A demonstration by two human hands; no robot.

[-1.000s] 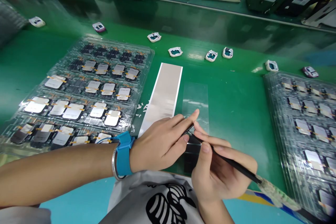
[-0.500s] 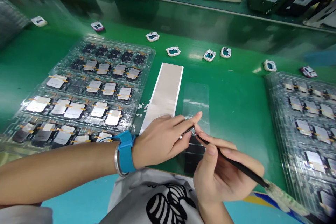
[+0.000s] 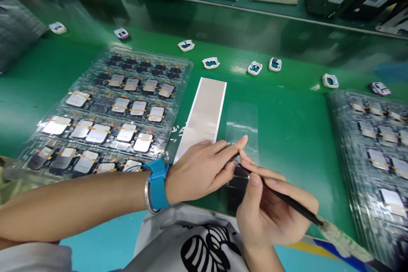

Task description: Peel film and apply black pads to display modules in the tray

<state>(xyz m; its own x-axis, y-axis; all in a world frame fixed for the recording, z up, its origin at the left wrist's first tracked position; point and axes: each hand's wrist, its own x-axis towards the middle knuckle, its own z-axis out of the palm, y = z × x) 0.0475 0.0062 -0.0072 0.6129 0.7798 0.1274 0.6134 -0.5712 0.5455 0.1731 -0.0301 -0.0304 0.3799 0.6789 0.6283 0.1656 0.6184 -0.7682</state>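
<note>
My left hand (image 3: 204,169) rests on the green table near its front edge, fingers pinched around a small thin piece that I cannot make out. A blue wrist strap (image 3: 157,183) circles that wrist. My right hand (image 3: 270,212) grips black tweezers (image 3: 280,197) like a pen, their tip meeting my left fingertips. Under both hands lies a clear film sheet (image 3: 241,121) carrying dark square pads (image 3: 237,185). A long silvery strip (image 3: 205,112) lies just left of the film.
A clear tray (image 3: 105,110) of small modules sits at the left. A stack of similar trays (image 3: 376,153) stands at the right. Several small white-framed parts (image 3: 211,63) lie scattered farther back. Bins and boxes line the far side.
Both hands stay together at the film sheet, barely shifted. The view has drifted slightly, so everything sits a little lower and to the right.
</note>
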